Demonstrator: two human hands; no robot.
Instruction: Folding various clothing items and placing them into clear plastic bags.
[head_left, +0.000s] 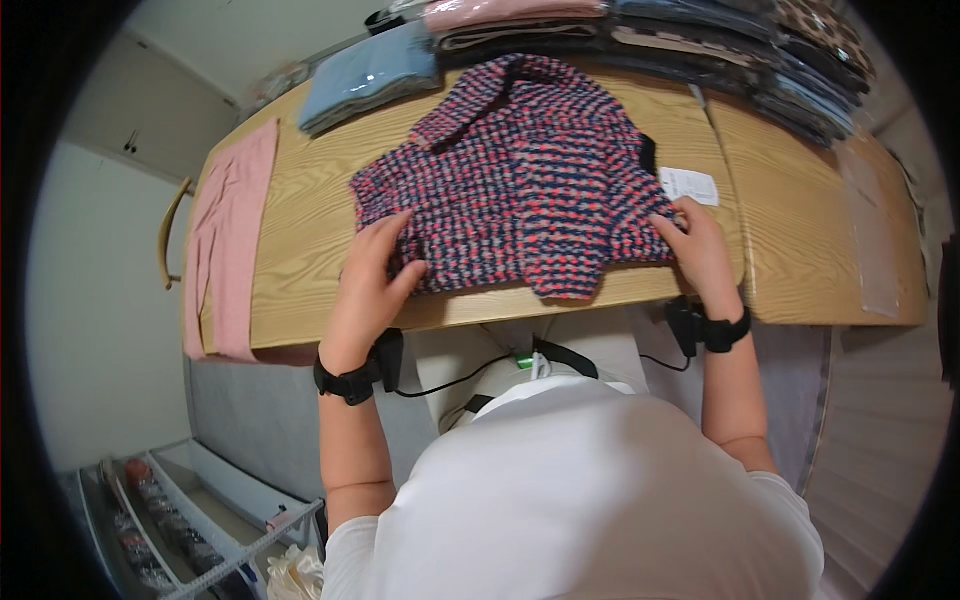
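Observation:
A chunky knit sweater (480, 187) in navy, red, pink and grey lies on the wood-grain table (300, 300), partly folded, with a sleeve laid across its front. My left hand (379, 277) rests at its lower left edge, thumb and fingers apart. At the right edge my right hand (697, 240) has thumb and fingers about the knit; whether cloth is pinched between them cannot be told. A white tag (688, 186) with writing lies just above my right fingers. Something black shows beside the sweater's right edge.
Folded pink cloth (236, 247) hangs over the near edge at the left. A bagged light-blue garment (371, 75) and stacks of bagged clothes (690, 45) line the far side. A clear plastic bag (866, 225) lies right. Divided bins (202, 517) stand at lower left.

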